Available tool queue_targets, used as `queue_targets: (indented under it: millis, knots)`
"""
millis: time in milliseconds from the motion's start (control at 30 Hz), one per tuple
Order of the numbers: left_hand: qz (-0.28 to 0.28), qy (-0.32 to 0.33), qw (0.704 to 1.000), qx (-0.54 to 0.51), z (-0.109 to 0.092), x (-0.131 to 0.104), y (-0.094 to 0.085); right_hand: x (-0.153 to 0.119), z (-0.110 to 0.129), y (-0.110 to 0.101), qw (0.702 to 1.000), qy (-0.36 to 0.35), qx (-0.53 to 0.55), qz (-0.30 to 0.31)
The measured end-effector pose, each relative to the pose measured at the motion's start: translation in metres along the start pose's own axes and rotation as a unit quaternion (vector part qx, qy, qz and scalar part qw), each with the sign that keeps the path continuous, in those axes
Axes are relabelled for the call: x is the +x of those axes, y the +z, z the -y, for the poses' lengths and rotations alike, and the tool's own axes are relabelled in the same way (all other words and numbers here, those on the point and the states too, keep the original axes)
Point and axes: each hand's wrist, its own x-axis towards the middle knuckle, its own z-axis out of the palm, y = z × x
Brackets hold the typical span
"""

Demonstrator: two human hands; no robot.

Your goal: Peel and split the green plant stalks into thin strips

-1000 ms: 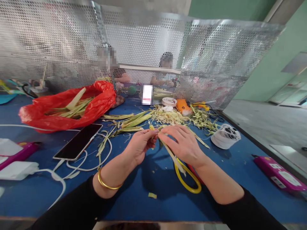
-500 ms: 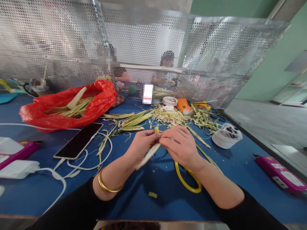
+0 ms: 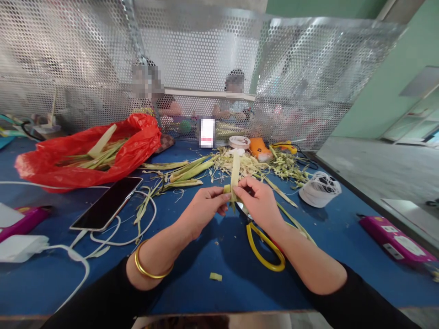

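Between my two hands a pale green leaf strip [image 3: 235,170] stands upright, its top reaching over the pile of shreds. My left hand [image 3: 206,208] pinches a short folded end of it between thumb and fingers. My right hand [image 3: 262,201] grips the strip's lower part from the right side. Scissors with yellow handles [image 3: 265,251] lie on the table, their blades partly under my right hand. A small cut piece of leaf [image 3: 216,277] rests near the front of the table.
A red bag of leaves [image 3: 137,132], a phone [image 3: 106,204] and white cables are at the left. Behind my hands lie leaf shreds [image 3: 219,160]. A white twine roll [image 3: 320,189] and a purple power strip [image 3: 398,240] sit at the right. People are behind the mesh.
The strip, which hung down to the left below my hands, now points up and away. My right hand's fingers have shifted to its lower part, and more of the scissors shows.
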Motion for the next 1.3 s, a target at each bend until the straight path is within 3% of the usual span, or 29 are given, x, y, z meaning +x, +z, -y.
queue_targets:
  millis: [200, 400, 567, 767, 1167, 1300]
  knots:
    - [-0.08, -0.004, 0.997, 0.0, 0.003, 0.002, 0.0, -0.002, -0.003, 0.005, 0.998, 0.011, -0.055, 0.003]
    - [-0.12, 0.008, 0.992, 0.046, 0.01, 0.004, 0.003, -0.003, -0.007, 0.009, 0.997, 0.022, -0.071, 0.022]
    - [-0.11, -0.002, 0.993, -0.034, 0.011, 0.005, 0.006, -0.003, -0.008, 0.01, 0.996, 0.025, -0.079, 0.029]
    - [-0.056, -0.041, 0.987, -0.144, 0.008, 0.001, 0.006, -0.003, -0.008, 0.01, 0.998, 0.022, -0.056, 0.017]
    - [-0.072, 0.021, 0.996, -0.052, 0.008, -0.001, 0.007, 0.005, -0.012, 0.008, 0.988, 0.105, 0.099, 0.053]
    - [-0.086, 0.022, 0.995, -0.052, 0.0, 0.0, 0.001, 0.011, -0.004, -0.004, 0.974, 0.105, 0.155, 0.13]
